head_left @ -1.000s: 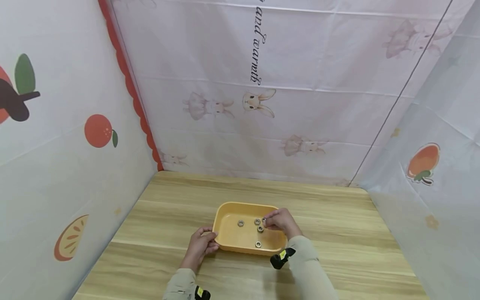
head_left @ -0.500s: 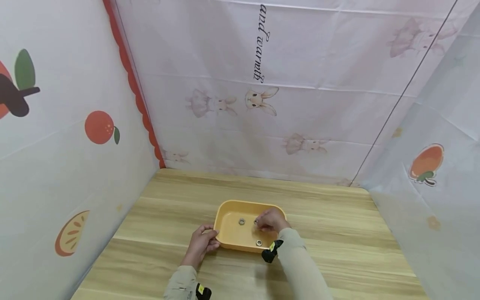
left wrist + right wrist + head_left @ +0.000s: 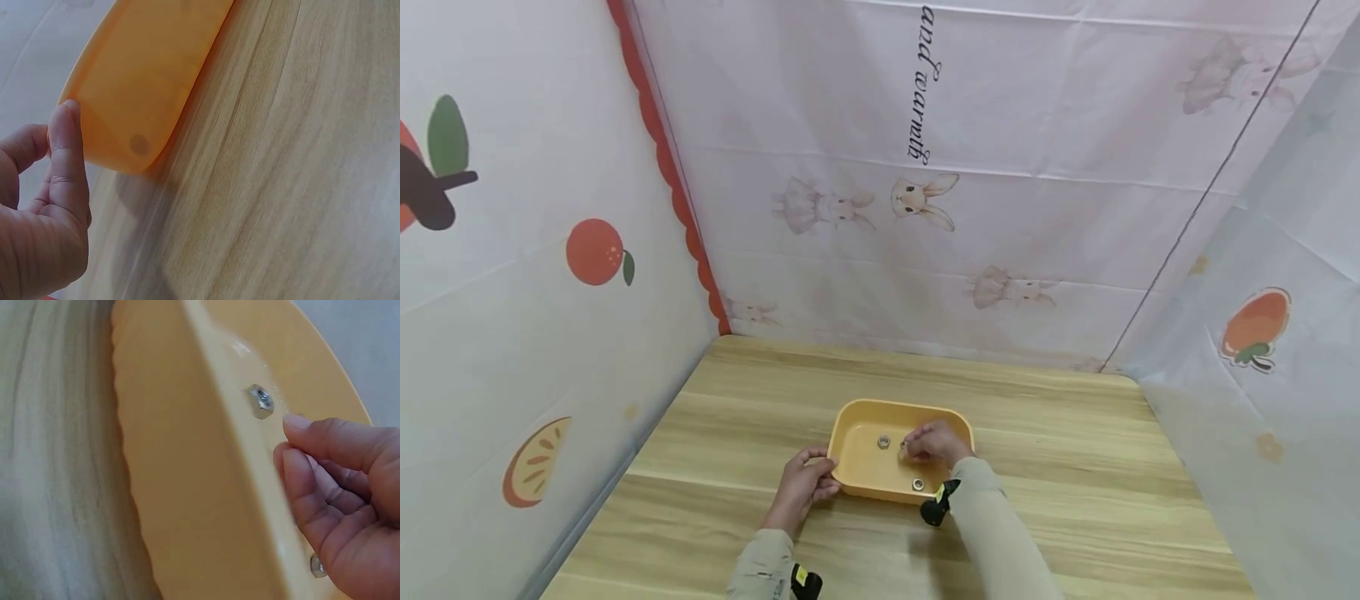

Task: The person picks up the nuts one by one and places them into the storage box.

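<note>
A yellow plastic tray with rounded corners stands on the wooden table. My left hand pinches its left end, thumb over the rim and fingers outside; the left wrist view shows this hand at the tray's corner. Inside the tray, my right hand has thumb and forefinger brought together at a metal nut. To its left lies a second nut, and another nut sits near the front wall. In the right wrist view the fingers hide the pinched nut.
The wooden table extends around the tray. Printed cloth walls, a left one, a back one and a right one, enclose it. Black wrist cameras sit on both sleeves, one close to the tray's front wall.
My right hand has moved left inside the tray, bringing a nut with its fingertips and covering the spot where other nuts lay. The left hand keeps its grip on the tray's end.
</note>
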`<act>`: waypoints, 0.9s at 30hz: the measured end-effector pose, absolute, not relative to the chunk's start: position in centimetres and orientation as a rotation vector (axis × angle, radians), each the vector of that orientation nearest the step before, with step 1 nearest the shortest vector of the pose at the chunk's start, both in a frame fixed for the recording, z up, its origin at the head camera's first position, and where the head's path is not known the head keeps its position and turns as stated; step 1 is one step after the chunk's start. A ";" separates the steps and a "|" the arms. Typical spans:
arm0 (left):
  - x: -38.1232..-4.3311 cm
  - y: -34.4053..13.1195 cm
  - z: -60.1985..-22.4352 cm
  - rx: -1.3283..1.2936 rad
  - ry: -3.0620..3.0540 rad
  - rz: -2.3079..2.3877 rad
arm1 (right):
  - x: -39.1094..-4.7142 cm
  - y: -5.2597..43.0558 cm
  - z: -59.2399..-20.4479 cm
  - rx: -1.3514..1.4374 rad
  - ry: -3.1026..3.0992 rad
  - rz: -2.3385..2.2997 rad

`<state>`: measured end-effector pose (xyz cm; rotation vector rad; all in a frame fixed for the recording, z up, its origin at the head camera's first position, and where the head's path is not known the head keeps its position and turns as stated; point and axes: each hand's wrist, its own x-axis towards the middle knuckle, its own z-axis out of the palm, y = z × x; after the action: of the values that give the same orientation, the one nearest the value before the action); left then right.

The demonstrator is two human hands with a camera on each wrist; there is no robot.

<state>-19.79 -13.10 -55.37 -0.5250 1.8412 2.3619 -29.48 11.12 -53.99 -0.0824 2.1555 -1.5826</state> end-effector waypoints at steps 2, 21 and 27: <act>-19.8 -13.1 -55.3 -0.523 1.837 2.366 | -29.3 10.9 -53.9 -0.075 2.155 -1.589; -19.5 -12.8 -55.2 -0.507 1.871 2.367 | -28.0 11.8 -52.3 -0.027 2.285 -1.632; -18.7 -12.7 -55.2 -0.423 1.991 2.338 | -26.0 12.8 -50.8 -0.120 2.401 -1.669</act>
<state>-18.66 -12.69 -55.19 -0.4233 1.9913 2.3376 -26.02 12.84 -50.80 -0.1205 2.4014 -1.6693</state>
